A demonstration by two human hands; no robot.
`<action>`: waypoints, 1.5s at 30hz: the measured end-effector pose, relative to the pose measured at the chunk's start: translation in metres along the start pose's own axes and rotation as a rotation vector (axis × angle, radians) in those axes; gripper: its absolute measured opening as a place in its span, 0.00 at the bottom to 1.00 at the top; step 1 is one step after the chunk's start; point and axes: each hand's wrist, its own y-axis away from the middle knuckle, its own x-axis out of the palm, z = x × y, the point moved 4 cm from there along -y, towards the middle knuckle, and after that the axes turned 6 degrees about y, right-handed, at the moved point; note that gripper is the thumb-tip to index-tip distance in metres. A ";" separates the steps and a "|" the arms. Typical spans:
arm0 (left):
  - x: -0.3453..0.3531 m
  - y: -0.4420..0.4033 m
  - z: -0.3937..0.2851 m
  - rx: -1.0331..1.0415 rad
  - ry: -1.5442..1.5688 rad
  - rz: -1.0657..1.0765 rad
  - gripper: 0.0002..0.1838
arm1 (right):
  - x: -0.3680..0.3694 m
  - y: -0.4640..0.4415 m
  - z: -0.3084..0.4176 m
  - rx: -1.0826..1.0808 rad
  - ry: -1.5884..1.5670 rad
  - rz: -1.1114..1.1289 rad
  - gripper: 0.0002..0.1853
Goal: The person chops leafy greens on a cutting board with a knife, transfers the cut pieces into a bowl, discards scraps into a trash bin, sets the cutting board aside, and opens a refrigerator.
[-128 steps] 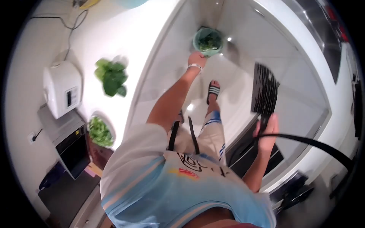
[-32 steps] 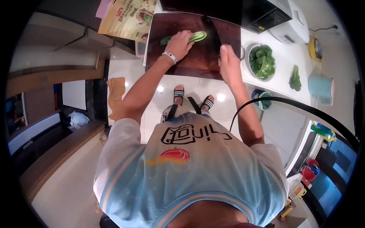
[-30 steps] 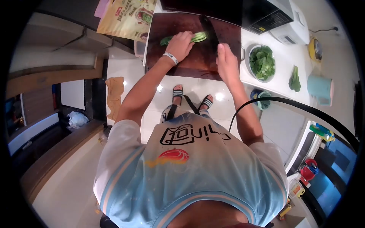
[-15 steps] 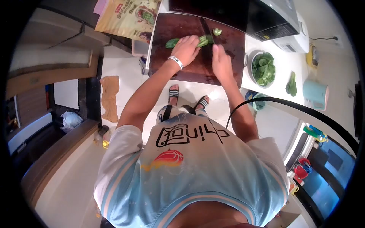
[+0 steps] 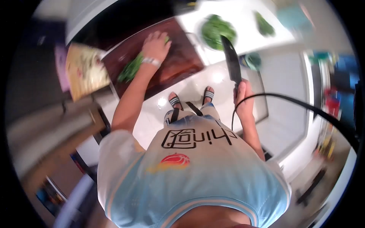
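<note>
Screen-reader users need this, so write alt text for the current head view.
A person's right grip holds a dark knife beside a reddish-brown cutting board, blade pointing away from the body. The left grip lies over leafy greens on the board; more greens, blurred, sit along the white counter.

motion-smeared edges, black fisheye corners, glare (bright spots) on floor [image 5: 153, 116]

A yellow printed bag [image 5: 86, 72] is seen at the left, with a pinkish item [image 5: 61, 70] just beside it. At the upper right, a pale blue vessel [image 5: 292, 18], perhaps a jug, is shown blurred.
</note>
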 end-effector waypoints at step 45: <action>-0.026 0.056 -0.121 -0.214 -0.163 -0.099 0.08 | -0.049 -0.209 -0.055 -0.209 -0.222 0.814 0.20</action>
